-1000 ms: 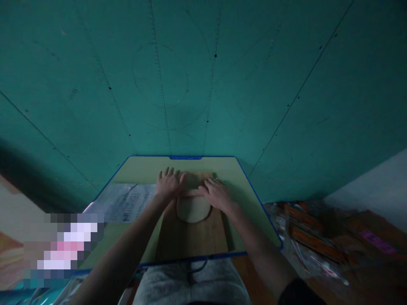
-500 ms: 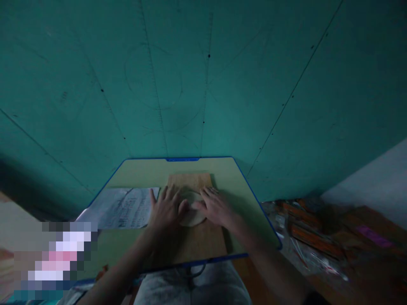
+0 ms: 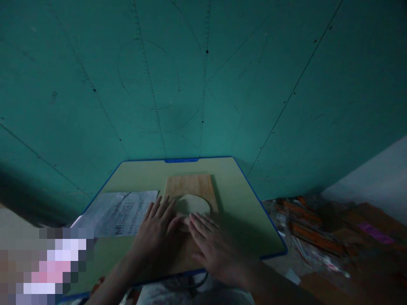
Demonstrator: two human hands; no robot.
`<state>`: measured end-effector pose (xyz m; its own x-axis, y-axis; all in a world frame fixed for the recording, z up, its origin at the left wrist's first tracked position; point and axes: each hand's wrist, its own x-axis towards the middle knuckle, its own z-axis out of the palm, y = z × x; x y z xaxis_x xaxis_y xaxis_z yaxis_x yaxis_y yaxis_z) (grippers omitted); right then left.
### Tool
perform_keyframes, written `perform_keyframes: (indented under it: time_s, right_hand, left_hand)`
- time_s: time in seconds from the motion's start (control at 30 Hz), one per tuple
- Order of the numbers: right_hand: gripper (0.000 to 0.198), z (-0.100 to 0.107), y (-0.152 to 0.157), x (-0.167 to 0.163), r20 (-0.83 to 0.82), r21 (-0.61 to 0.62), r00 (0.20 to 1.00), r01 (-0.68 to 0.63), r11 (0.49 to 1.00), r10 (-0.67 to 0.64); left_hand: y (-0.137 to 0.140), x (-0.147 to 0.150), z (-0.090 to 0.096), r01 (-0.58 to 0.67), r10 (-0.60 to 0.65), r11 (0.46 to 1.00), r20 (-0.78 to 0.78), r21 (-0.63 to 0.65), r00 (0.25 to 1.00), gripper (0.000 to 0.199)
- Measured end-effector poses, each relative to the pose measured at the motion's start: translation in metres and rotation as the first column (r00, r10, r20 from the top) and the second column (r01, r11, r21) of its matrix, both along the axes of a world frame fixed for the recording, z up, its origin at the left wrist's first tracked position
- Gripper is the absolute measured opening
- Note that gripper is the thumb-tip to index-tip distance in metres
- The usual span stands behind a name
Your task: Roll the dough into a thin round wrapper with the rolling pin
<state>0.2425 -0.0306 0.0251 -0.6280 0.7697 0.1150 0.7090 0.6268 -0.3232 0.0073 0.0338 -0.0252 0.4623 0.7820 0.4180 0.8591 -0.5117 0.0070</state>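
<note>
A pale, flat round of dough [image 3: 192, 204] lies on a wooden board [image 3: 190, 183]. My left hand [image 3: 155, 225] is open at the dough's left side, its fingers stretched forward over the board's left edge. Its thumb reaches to the near left rim of the dough. My right hand [image 3: 213, 248] is also open, with its fingers laid flat and close together on the near right part of the dough. Part of the dough's near edge is hidden under the right fingers. Neither hand grips anything that I can see.
The board rests on a pale table [image 3: 144, 171] with a blue rim, set against a green wall [image 3: 190, 93]. A printed sheet [image 3: 122, 212] lies left of the board. Cardboard [image 3: 365, 224] and loose odds and ends cover the floor at right.
My right hand has drawn back toward me, from the dough's right side to its near edge. The left hand has moved slightly left and nearer. More of the dough's surface shows.
</note>
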Motion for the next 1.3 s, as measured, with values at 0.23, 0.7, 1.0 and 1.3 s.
perform_keyframes:
  time_s: [0.23,0.7,1.0,1.3]
  right_hand:
    - [0.063,0.004,0.058,0.026,0.060,-0.136,0.970,0.242,0.961,-0.236]
    - [0.065,0.010,-0.004,-0.057,-0.091,0.034,0.995,-0.046,0.998,0.049]
    - [0.063,-0.014,-0.011,0.002,-0.095,-0.010,0.985,0.146,0.989,-0.146]
    - [0.056,-0.011,-0.012,-0.061,-0.091,0.104,0.994,-0.048,0.993,0.058]
  left_hand:
    - [0.067,0.052,0.029,0.003,-0.012,0.988,-0.062,-0.156,0.998,0.044]
    - [0.080,0.014,0.007,0.068,-0.077,0.985,-0.049,-0.159,0.996,0.039]
    - [0.079,0.139,0.043,0.066,-0.074,0.957,-0.018,-0.284,0.997,0.050]
    - [0.081,0.079,0.035,-0.029,0.007,0.953,-0.073,-0.303,0.997,0.042]
